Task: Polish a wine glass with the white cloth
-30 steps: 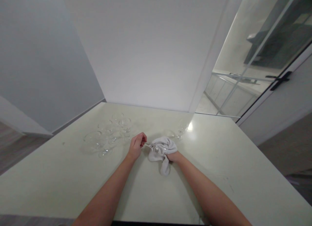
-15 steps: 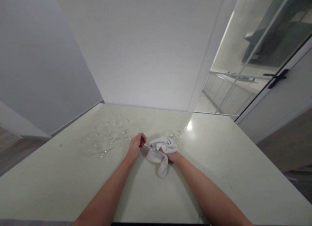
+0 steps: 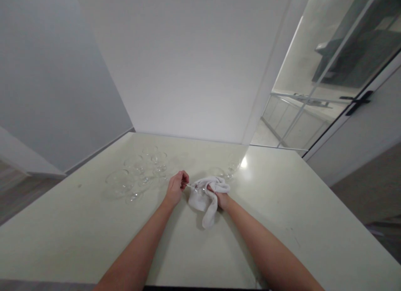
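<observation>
Near the middle of the table, my left hand (image 3: 177,188) is closed on the thin stem end of a wine glass (image 3: 196,188), which lies sideways with its bowl toward the right. My right hand (image 3: 221,197) grips a white cloth (image 3: 200,202) and presses it around the glass's bowl. One end of the cloth hangs down toward me. Folds of fabric hide part of the bowl and most of my right fingers.
Several clear stemmed glasses (image 3: 120,181) stand in a cluster on the left of the pale table (image 3: 188,253). Another clear glass (image 3: 231,167) stands beyond my right hand. A white wall (image 3: 188,73) rises behind the table, with a glass-paned door (image 3: 313,86) at the right.
My right hand has turned slightly against the glass, and the cloth's folds and hanging end have shifted a little. My left hand keeps its hold in nearly the same place.
</observation>
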`<state>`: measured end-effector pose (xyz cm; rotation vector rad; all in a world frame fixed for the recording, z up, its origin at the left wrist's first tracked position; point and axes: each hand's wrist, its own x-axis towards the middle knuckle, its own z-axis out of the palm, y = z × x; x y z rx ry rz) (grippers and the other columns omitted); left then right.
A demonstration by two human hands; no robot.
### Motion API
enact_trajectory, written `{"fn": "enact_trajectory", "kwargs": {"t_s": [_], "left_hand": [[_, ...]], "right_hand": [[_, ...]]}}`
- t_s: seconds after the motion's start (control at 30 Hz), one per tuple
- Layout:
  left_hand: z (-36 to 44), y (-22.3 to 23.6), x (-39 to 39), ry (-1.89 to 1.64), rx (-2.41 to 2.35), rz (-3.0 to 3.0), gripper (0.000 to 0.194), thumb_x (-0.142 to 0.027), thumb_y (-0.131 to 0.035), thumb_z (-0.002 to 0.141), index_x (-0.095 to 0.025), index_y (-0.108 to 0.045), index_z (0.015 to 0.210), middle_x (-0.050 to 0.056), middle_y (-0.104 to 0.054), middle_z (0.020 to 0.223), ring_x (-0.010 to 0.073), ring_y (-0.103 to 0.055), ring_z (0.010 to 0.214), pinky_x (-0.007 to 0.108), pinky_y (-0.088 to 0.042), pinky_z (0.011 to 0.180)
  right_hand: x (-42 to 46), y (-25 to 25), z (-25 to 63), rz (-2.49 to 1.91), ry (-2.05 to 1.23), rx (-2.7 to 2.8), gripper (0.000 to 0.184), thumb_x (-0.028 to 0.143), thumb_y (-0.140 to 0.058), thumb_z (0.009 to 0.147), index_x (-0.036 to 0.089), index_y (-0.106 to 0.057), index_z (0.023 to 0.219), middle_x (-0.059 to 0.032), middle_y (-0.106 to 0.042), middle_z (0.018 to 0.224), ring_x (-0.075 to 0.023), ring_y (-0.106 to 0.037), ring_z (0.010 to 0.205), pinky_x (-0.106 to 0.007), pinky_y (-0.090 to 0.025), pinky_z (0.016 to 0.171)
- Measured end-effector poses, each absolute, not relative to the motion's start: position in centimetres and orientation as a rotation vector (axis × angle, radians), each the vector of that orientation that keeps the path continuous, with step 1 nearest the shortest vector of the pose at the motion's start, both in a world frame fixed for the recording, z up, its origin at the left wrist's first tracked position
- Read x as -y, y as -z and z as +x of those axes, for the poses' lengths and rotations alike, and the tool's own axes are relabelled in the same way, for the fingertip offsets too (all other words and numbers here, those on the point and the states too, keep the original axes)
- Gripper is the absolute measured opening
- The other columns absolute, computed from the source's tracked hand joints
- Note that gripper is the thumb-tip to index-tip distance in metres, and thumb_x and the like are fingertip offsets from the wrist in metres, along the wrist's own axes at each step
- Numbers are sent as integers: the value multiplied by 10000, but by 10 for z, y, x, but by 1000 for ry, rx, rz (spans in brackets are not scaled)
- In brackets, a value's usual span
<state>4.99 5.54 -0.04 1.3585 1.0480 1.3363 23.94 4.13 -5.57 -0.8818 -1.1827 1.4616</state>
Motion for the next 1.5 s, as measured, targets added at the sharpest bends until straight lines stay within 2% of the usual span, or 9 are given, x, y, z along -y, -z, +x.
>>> {"fn": "enact_trajectory", "kwargs": {"t_s": [0.1,0.2,0.37,0.6,0.8,1.0,1.23,1.4,1.5], "left_hand": [[51,-1,-55,-1324,-1037,1365,554,-663,-452,852,-183,-527,586,-17,-397,501,98,-342,454,221,-220,412],[51,-2,-54,-1313,-1023,1366,545,-659,-459,849,-184,-527,589,-17,-400,504,101,-346,457,227,-223,418],[50,-4,-53,-1301,-1047,1388,547,-659,-448,848,-182,-531,596,-18,-412,519,99,-353,465,226,-226,428],[51,0,-56,-1275,-1059,1373,548,-653,-431,852,-186,-528,583,-16,-410,504,102,-350,453,225,-225,419],[52,0,-56,-1279,-1072,1320,526,-635,-450,842,-181,-538,593,-17,-405,507,98,-359,456,204,-226,405],[48,-1,-58,-1427,-1118,1112,415,-525,-508,846,-179,-489,619,-25,-439,562,78,-372,467,167,-252,403],[42,0,-67,-1532,-926,853,393,-510,-569,814,-197,-406,642,-65,-377,533,44,-272,371,172,-205,355],[48,2,-65,-1235,-954,1006,367,-501,-565,820,-198,-428,664,-65,-437,519,54,-344,358,176,-220,363],[54,2,-58,-999,-990,1184,358,-510,-604,816,-195,-476,704,-57,-482,512,82,-435,392,177,-236,382]], "right_hand": [[-40,50,237,-879,-1508,1114,306,469,-780,625,206,-674,740,-23,-707,805,-198,-650,800,-352,-530,847],[-37,39,237,-868,-1478,1143,277,437,-799,598,213,-656,674,-2,-683,722,-172,-630,708,-314,-537,765],[-32,20,238,-714,-1404,1398,311,418,-829,625,186,-725,804,-52,-732,814,-195,-669,738,-315,-546,751],[-34,28,237,-733,-1401,1368,378,524,-752,712,192,-745,894,-66,-747,881,-221,-694,846,-356,-537,848],[-33,44,236,-859,-1615,1113,477,679,-639,695,222,-702,817,-57,-740,871,-258,-672,974,-420,-513,936],[-40,40,235,-892,-1407,1195,298,477,-704,754,211,-723,886,-36,-737,964,-229,-661,1010,-400,-458,1019],[-36,42,238,-1032,-1317,1060,408,554,-730,721,228,-735,966,-71,-724,1072,-267,-627,1126,-449,-467,1029],[-34,23,234,-947,-1201,1349,353,422,-845,601,255,-747,896,-57,-727,1041,-288,-643,1068,-457,-443,1067],[-38,21,231,-934,-1211,1313,333,456,-799,655,250,-729,907,-62,-723,998,-296,-625,1091,-456,-458,1047]]}}
